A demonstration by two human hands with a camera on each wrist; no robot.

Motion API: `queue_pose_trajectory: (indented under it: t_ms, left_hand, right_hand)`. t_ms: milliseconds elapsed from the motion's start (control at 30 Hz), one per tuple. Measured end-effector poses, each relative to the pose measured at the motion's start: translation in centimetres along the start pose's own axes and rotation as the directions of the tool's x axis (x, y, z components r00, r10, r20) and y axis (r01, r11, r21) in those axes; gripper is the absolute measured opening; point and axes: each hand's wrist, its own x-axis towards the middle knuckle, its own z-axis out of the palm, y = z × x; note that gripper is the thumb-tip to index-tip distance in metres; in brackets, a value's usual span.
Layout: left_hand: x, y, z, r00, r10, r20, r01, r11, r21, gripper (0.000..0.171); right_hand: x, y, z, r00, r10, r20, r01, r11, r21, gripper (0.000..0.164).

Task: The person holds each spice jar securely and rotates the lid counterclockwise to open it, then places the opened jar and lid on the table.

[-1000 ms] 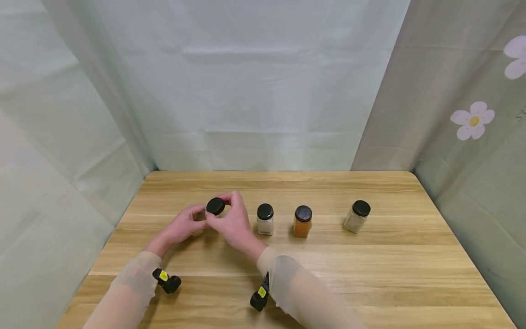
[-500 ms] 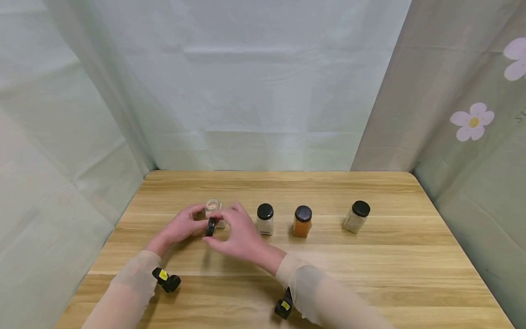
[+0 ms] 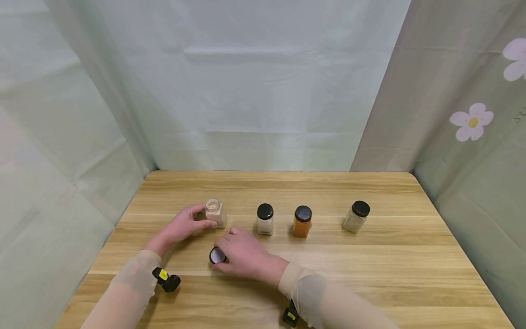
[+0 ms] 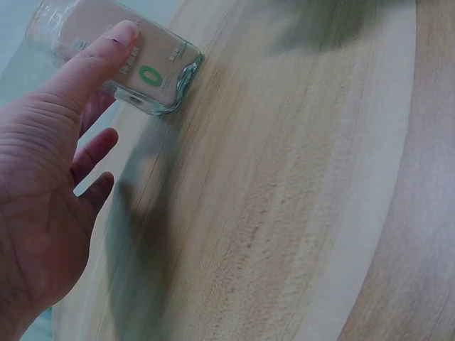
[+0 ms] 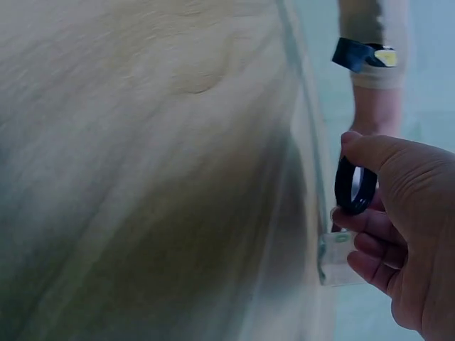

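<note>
My left hand (image 3: 186,225) holds an uncapped glass spice jar (image 3: 219,216) of pale beige powder, upright at the left of the table. In the left wrist view the thumb lies across the jar's printed face (image 4: 153,60), a green ring mark beside it. Nearer to me, my right hand (image 3: 246,253) pinches a black screw lid (image 3: 217,256) between thumb and fingers, its white inside facing up. The right wrist view shows the lid (image 5: 345,188) edge-on in the fingertips, low over the wood, with the remaining fingers curled loosely below.
To the right stand a black-lidded jar of whitish contents (image 3: 265,224), one of orange powder (image 3: 302,227) and a third with pale contents (image 3: 355,221). The wooden table (image 3: 370,278) is bordered by pale curtains (image 3: 263,91) at the back and sides.
My right hand has lifted the lid off the jar, turned it inside up and brought it down toward me. My left hand stays at the jar.
</note>
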Motion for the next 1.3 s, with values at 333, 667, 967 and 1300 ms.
queue_pose_trajectory:
  t_ms: [333, 667, 967, 1300]
  left_hand:
    - [0.1, 0.3, 0.1, 1.0, -0.013, 0.0, 0.013, 1.0, 0.003, 0.068]
    - [0.2, 0.1, 0.2, 1.0, -0.002, -0.003, 0.002, 1.0, -0.012, 0.065]
    - [0.2, 0.1, 0.2, 1.0, -0.001, -0.004, 0.001, 1.0, 0.001, 0.068]
    - [0.0, 0.3, 0.1, 1.0, 0.001, -0.001, -0.001, 1.0, 0.007, 0.066]
  right_hand:
    - [0.8, -0.8, 1.8, 1.0, -0.025, 0.004, 0.025, 0.99, -0.14, 0.041]
    - [1.7, -1.6, 2.3, 1.0, -0.005, 0.018, 0.008, 0.987, -0.164, 0.036]
    - [1.9, -1.9, 2.4, 1.0, 0.011, 0.025, -0.007, 0.988, -0.157, 0.037]
    - [2.1, -1.9, 2.7, 0.999, 0.024, 0.031, -0.02, 0.99, -0.14, 0.037]
